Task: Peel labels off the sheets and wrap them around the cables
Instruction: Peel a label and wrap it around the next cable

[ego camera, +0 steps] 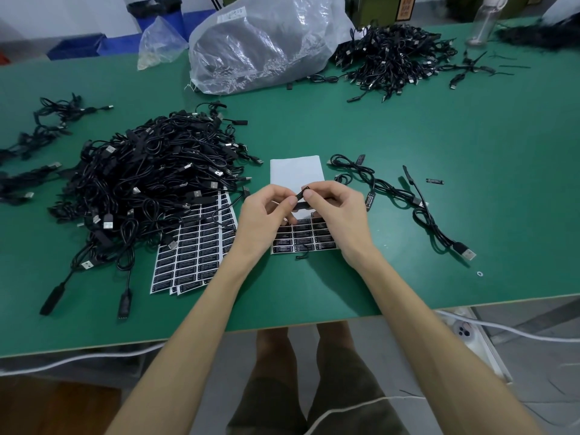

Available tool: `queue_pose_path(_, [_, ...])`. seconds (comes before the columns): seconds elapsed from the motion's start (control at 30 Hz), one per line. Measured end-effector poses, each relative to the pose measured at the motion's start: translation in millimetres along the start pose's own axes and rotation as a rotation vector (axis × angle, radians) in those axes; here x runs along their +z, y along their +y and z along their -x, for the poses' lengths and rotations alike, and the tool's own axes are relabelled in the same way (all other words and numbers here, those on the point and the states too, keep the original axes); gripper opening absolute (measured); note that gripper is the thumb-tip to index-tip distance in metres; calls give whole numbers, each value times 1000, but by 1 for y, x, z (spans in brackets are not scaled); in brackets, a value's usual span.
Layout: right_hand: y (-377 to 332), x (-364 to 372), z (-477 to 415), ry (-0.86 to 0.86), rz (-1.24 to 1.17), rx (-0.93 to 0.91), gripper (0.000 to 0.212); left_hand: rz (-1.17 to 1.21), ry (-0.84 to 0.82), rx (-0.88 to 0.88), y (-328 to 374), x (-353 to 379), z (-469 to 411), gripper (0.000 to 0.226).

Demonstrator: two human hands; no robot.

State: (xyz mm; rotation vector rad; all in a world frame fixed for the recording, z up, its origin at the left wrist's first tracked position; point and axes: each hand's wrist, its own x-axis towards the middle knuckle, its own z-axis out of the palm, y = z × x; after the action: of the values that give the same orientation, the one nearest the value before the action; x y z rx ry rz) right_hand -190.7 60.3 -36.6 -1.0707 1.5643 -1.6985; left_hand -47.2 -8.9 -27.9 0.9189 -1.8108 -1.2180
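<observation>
The left hand (266, 215) and right hand (335, 211) meet at the centre of the frame, and the fingertips of both pinch one small black label (302, 193). They are just above the half-emptied sheet (296, 171). This looks like the wrapping step, though I cannot tell whether a cable runs through the fold. Next the flaps need pressing flat and square. The unlabelled cables (147, 183) are heaped at centre left, and tagged cables (389, 193) lie to the right on the green table (408, 127).

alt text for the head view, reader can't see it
Left hand and right hand pinch a black label together over a partly peeled label sheet on a green table. A pile of black cables lies to the left, a few labelled cables to the right.
</observation>
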Motion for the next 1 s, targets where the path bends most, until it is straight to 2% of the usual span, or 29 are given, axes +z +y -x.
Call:
queue_pose_path(0.13, [-1,-1,0,53,-31,-25,24,-7,14,0,0,0,1,5])
queue_pose_path(0.3, [-6,2,4,160,2,-21,19,1,33,-27,-1,-2,0,7])
queue_pose_path(0.4, [-5,3,5,290,174,-91,20,-14,27,-41,-3,-1,-1,12])
queue_pose_path(0.53, [-7,7,7,217,277,-199,13,-42,13,-34,-4,0,-2,11])
queue_pose_path(0.63, [-7,10,8,110,361,-187,8,-42,8,-32,-4,-1,-2,6])
queue_pose_path(0.77, [-6,5,6,97,235,-72,9,-52,10,-22,-4,0,-2,6])
queue_pose_path(1.0, [-5,2,4,125,88,5,5,-25,9,1,-4,0,-1,13])
